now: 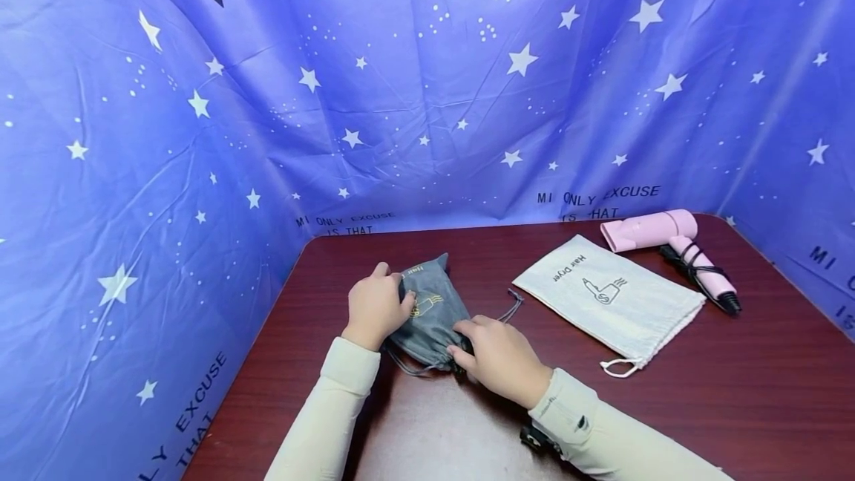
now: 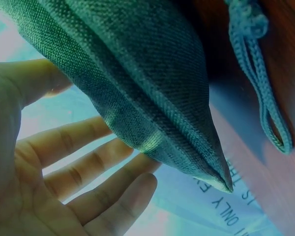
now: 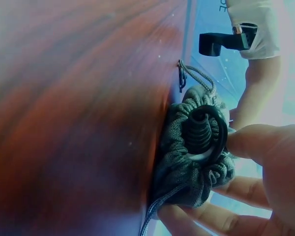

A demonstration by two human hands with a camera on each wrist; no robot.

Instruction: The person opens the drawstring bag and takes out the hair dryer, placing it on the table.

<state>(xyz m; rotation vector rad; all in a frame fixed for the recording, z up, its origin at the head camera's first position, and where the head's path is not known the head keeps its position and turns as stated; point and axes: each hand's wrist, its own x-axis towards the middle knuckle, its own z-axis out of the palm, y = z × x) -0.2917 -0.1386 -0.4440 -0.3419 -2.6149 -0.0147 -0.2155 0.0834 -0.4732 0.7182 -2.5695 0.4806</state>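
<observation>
A dark grey drawstring bag [image 1: 437, 329] with yellow print lies on the table, bulging with something inside. My left hand [image 1: 377, 306] rests at its far left side; in the left wrist view its spread, fairly straight fingers [image 2: 83, 172] touch the fabric. At the gathered mouth, my right hand [image 1: 504, 362] grips the bag, with its thumb and fingers on different sides of the opening. The right wrist view shows a black ribbed cord end [image 3: 198, 135] and a black loop [image 3: 222, 120] in that mouth. Most of the contents are hidden by the cloth.
To the right lies a flat white drawstring bag [image 1: 601, 318] printed "Hair Dryer". Beyond it is a pink hair dryer [image 1: 651, 230] with its black cord wound round the handle. Blue star-print cloth [image 1: 414, 95] hangs around the dark red table [image 1: 768, 399].
</observation>
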